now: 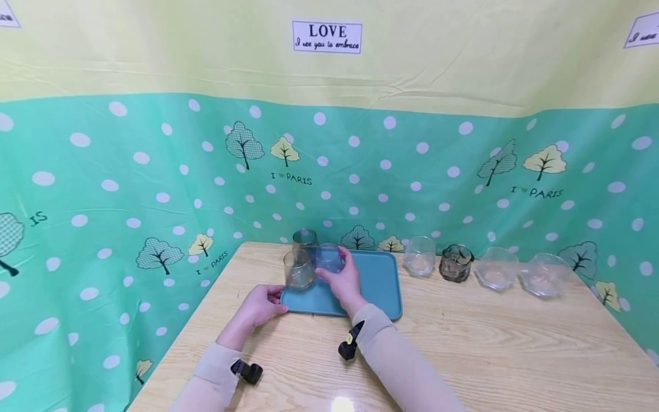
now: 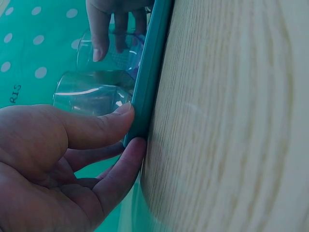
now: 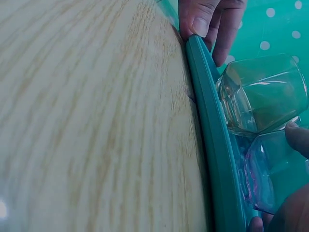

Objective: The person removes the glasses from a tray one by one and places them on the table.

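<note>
Where the head camera looks down, tray: the blue tray (image 1: 381, 280) lies flat on the worktop (image 1: 489, 343), with a dark glass (image 1: 305, 236), a clear glass (image 1: 297, 274) and a purplish glass (image 1: 329, 257) clustered toward its left end, an arrangement that probably saves room.
Row of glasses: right of the tray stand a tall glass (image 1: 419, 257), a smoky wavy glass (image 1: 456, 263) and two wide glasses (image 1: 496, 269) (image 1: 546, 277), perhaps lined up for easy reach.
Left hand at the corner: the left hand (image 1: 261, 305) pinches the tray's near left corner, likely to steady it; its forearm slants in from below.
Right hand over the tray: the right hand (image 1: 347, 280) holds the purplish glass, its forearm angled up and leftward.
Left wrist view, tray edge: the thumb lies against the rim and another finger meets the edge from below, a light-looking grip that suits steadying.
Right wrist view, purplish glass: the thumb rests near its rim while fingertips show low down by the tray, so the fingers curl round it, probably for control beside the clear glass; whether the tray bears its weight, I cannot tell.
</note>
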Tool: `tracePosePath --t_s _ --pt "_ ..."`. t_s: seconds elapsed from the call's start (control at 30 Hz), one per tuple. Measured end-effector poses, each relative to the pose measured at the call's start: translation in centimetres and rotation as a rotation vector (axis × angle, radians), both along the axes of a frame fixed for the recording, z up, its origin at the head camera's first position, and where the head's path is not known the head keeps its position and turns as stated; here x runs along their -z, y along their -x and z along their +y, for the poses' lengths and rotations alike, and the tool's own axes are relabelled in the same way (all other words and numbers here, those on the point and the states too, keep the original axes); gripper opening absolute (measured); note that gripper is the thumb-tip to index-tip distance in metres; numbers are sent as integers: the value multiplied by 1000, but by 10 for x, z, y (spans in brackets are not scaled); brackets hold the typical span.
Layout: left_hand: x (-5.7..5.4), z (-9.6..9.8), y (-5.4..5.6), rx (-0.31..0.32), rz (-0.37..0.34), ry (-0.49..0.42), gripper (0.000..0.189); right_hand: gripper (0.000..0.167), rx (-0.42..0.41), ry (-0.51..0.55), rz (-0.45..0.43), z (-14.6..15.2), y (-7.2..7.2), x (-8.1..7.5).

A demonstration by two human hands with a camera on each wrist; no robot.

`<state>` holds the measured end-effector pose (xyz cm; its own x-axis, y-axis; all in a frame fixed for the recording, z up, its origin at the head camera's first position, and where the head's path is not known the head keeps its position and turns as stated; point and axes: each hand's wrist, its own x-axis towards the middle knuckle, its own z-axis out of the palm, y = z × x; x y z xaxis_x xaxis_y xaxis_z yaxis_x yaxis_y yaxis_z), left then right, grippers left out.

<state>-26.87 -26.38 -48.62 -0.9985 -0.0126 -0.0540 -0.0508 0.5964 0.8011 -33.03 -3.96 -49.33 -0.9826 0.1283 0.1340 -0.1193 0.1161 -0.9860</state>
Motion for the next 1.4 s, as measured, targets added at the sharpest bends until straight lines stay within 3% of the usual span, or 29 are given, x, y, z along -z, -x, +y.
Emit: tracePosePath --t_s 0.47,0.7,0.93,1.23,1.4 --pt "-1 1 -2 -3 5 11 59 85 -22 38 -16 8 -6 1" --pt "-1 1 -3 3 11 12 59 84 -49 126 -57 20 -11 4" --pt "-1 1 -3 6 17 19 59 82 -117 191 -74 52 -23 2" --pt "-1 1 -1 15 15 32 59 82 -173 169 -46 104 -43 -1" --pt "0 1 0 16 9 33 59 82 -189 142 -30 137 -48 -2"
